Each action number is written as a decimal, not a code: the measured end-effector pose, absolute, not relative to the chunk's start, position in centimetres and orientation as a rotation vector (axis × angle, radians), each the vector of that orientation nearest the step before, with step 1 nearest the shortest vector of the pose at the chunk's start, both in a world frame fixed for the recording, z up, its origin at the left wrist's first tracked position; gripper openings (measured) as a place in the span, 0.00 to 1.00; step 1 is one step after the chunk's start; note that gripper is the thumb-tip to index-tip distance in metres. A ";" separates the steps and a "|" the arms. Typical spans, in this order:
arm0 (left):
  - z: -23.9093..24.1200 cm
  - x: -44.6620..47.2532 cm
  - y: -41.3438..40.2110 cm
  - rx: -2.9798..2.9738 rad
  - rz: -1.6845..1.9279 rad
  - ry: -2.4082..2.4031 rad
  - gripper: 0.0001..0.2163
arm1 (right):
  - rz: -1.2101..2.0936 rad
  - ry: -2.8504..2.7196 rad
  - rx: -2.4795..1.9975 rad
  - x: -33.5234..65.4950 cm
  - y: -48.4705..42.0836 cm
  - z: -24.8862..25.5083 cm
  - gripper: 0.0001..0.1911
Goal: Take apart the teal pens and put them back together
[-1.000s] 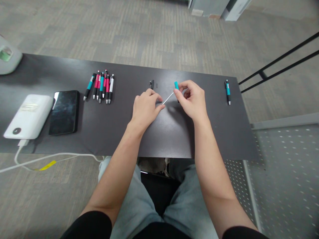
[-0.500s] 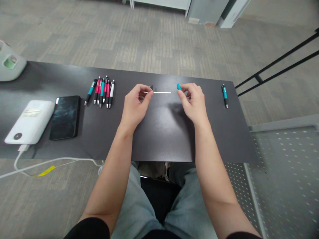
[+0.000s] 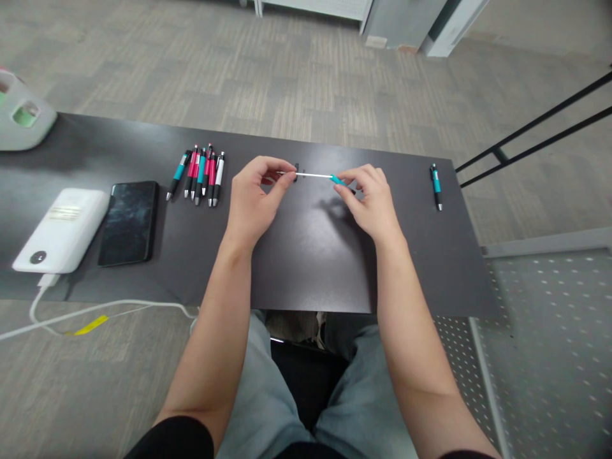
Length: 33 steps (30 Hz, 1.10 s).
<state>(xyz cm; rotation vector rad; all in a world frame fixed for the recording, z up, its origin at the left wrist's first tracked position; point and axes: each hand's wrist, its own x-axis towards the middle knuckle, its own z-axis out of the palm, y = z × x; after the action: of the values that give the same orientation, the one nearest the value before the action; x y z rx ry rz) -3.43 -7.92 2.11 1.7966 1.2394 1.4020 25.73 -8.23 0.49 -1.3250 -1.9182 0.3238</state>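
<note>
My left hand (image 3: 261, 194) pinches one end of a thin white pen refill (image 3: 313, 175) between thumb and fingertips. Between the thumb and fingers of my right hand (image 3: 370, 196) is a teal pen barrel (image 3: 337, 180), tilted, its left end at the refill's right tip. Whether the tip is inside the barrel or just touching it, I cannot tell. Small dark pen parts (image 3: 296, 168) lie on the table just beyond my left fingertips, partly hidden.
Several pens (image 3: 201, 175) in teal, red and white lie grouped on the dark table (image 3: 310, 268). One teal pen (image 3: 436, 187) lies near the right edge. At left are a black phone (image 3: 128, 223), a white power bank (image 3: 62, 228) with a cable (image 3: 119, 303), and a whitish container (image 3: 26, 118).
The teal barrel has turned from nearly upright to lying along the refill and moved left to meet its tip. My left hand keeps its hold on the refill.
</note>
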 end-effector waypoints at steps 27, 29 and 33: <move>1.4 -0.9 -8.2 1.665 1.339 1.021 0.21 | 0.510 -2.039 -1.134 22.1 -9.1 0.6 0.20; 1.5 -1.0 -8.3 1.668 1.284 1.023 0.23 | 0.535 -2.001 -1.125 22.0 -9.0 0.6 0.20; 1.6 -1.3 -8.3 1.668 1.291 1.016 0.22 | 0.658 -1.950 -1.124 21.9 -8.9 0.4 0.21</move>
<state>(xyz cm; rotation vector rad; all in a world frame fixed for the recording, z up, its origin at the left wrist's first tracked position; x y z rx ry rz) -1.28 -8.29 1.60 1.6683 1.0160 1.2909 21.88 -8.94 0.40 -1.1238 -1.9501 0.6577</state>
